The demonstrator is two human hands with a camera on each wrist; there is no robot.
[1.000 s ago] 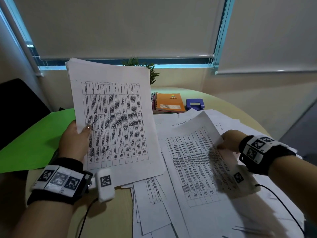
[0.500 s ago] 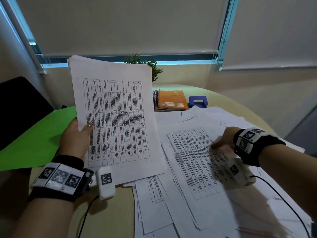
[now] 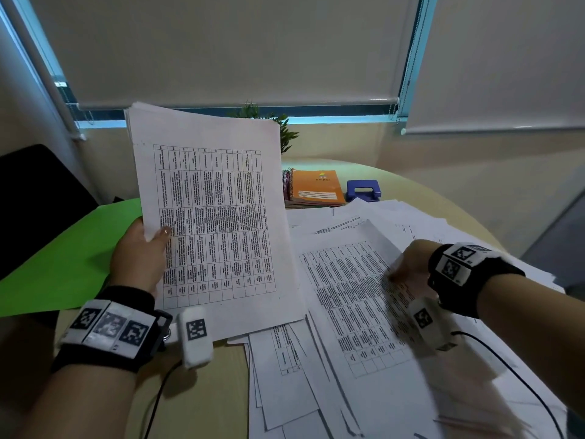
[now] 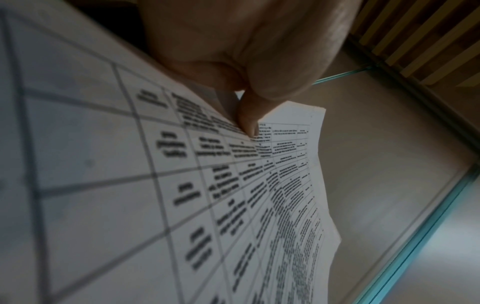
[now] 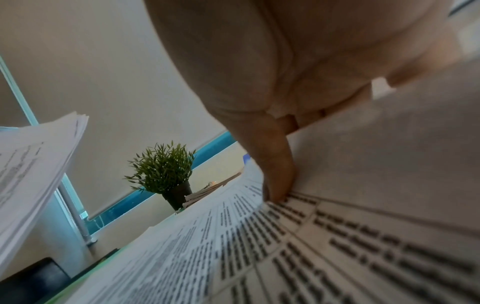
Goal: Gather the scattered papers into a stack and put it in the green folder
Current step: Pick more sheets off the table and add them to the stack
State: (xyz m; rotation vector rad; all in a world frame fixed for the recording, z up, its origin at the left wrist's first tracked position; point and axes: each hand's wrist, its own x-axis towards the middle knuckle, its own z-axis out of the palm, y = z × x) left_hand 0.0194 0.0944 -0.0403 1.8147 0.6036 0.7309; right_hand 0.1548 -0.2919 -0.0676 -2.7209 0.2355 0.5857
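Note:
My left hand (image 3: 148, 239) holds a thick stack of printed papers (image 3: 215, 217) upright above the table's left side. The thumb (image 4: 249, 119) presses its front page (image 4: 233, 205) and the fingers are hidden behind. The green folder (image 3: 63, 258) lies flat on the left, partly behind the stack. More printed sheets lie scattered and overlapping over the right half. My right hand (image 3: 408, 264) is at the right edge of the topmost table sheet (image 3: 348, 296). Its thumb (image 5: 275, 174) presses the print (image 5: 259, 246) and the fingers go under the sheet's edge.
An orange spiral notebook (image 3: 316, 186) and a blue hole punch (image 3: 363, 190) sit at the back of the round wooden table (image 3: 196, 391). A small potted plant (image 5: 163, 174) stands by the window. A black chair (image 3: 38, 191) is at the left. Cables trail from both wrists.
My right hand has shifted a little left and nearer along the top sheet's right edge, keeping hold of it. The left hand and its stack have stayed nearly still.

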